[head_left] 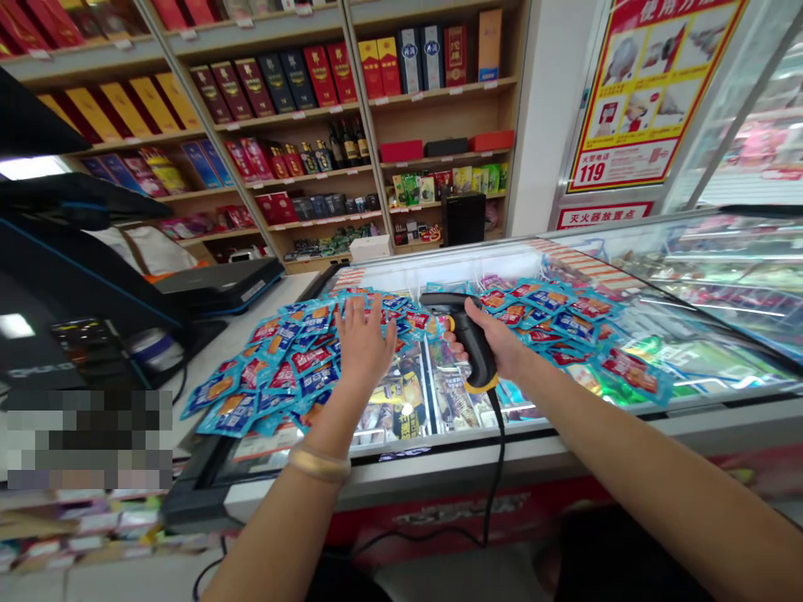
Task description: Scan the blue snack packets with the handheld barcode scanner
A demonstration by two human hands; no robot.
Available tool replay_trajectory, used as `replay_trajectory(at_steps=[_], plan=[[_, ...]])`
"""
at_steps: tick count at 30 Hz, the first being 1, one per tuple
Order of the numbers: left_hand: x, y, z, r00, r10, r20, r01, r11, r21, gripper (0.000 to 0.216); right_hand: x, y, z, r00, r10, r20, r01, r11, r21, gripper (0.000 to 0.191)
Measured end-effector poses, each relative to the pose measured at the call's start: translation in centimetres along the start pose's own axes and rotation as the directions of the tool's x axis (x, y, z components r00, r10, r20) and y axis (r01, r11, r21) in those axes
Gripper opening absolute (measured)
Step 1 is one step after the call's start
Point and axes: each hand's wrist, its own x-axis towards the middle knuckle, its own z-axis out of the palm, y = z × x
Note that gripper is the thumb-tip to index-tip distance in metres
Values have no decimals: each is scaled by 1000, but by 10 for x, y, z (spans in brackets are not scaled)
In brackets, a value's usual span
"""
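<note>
My right hand (493,339) is wrapped round the grip of a black and yellow barcode scanner (480,347), its head pointing left and its cable hanging down. My left hand (364,339), with a gold bangle (319,463) on the wrist, is spread flat over the right side of a pile of blue snack packets (282,359); whether it presses on them I cannot tell. A second heap of similar packets (558,313) lies to the right of the scanner. Both heaps rest on the glass top of a chest freezer (432,393).
Frozen goods show through the glass between the heaps. A black checkout machine (81,251) and a flat dark scale (219,283) stand at left. Shelves of boxed bottles (276,79) line the back. The scanner's cable (493,468) loops past the freezer's front edge.
</note>
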Motion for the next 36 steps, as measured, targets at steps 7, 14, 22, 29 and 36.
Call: replay_trajectory(at_steps=[7,14,22,29,36], plan=[[-26,75,17,937,246,250,-134,910,-392,59,-60,-18,-38,976,-186,-110,182,982,-38,40],[-44,142,32,851,329,410,-165,908,-385,60,-105,-19,-84,936,-299,-186,280,952,-123,42],[-21,172,45,935,224,274,-145,949,-281,69,-103,-12,-90,924,-307,-230,292,951,-98,45],[13,177,72,921,183,343,-66,943,-326,67,-100,-15,-85,909,-329,-257,312,944,-105,47],[16,165,83,828,302,473,-196,945,-262,56,-98,-12,-88,909,-310,-279,294,951,-96,47]])
